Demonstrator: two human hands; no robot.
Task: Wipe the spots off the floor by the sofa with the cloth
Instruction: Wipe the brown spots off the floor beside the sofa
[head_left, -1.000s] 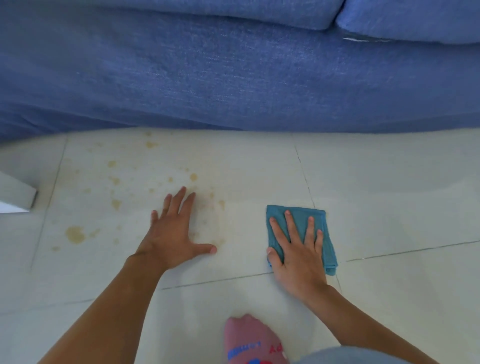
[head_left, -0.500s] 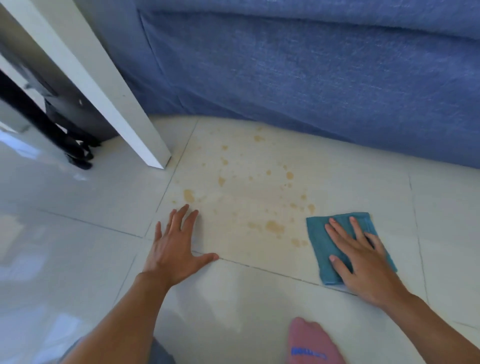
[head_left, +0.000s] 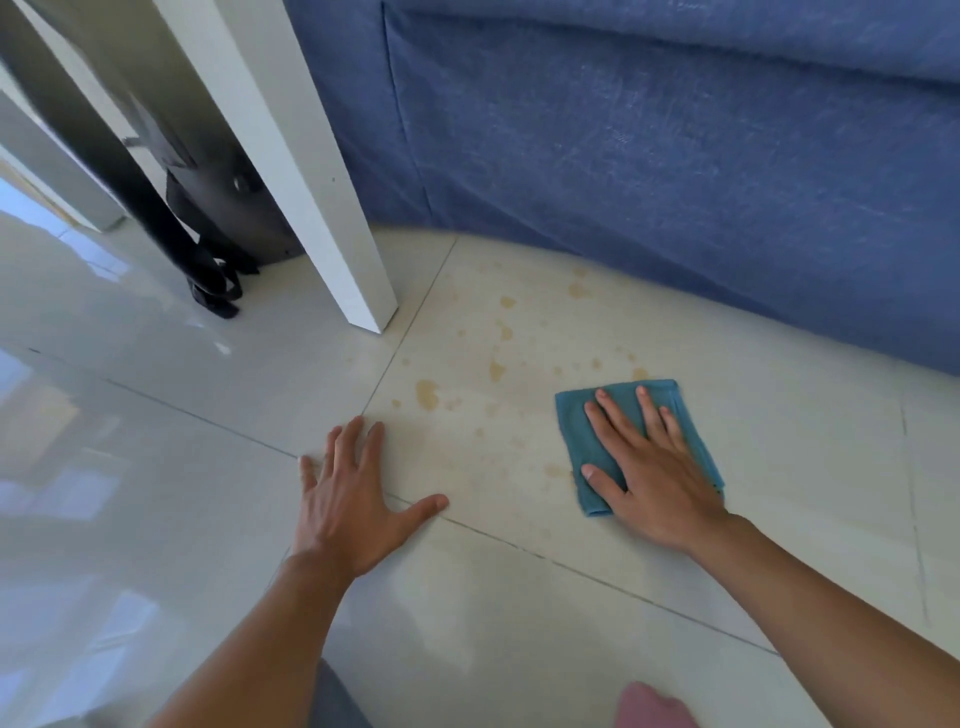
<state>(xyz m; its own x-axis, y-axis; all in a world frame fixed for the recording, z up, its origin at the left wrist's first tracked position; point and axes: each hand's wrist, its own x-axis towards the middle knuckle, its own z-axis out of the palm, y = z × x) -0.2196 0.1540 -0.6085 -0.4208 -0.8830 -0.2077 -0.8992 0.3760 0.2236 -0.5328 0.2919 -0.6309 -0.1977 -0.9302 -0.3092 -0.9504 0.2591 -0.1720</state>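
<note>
A folded teal cloth lies flat on the pale tiled floor in front of the blue sofa. My right hand presses down on the cloth with fingers spread, covering most of it. Yellowish spots are scattered over the tile to the left of the cloth and beyond it, up to the sofa's base. My left hand rests flat on the floor, fingers apart, just left of the spots and holding nothing.
A white furniture leg stands on the floor left of the spots. A dark bag with straps sits behind it. My foot in a pink sock shows at the bottom edge. Glossy tiles extend to the left.
The view has swung left and closer, bringing the white leg and dark bag into sight. My right hand has slid the cloth left over some spots. My left hand has shifted left.
</note>
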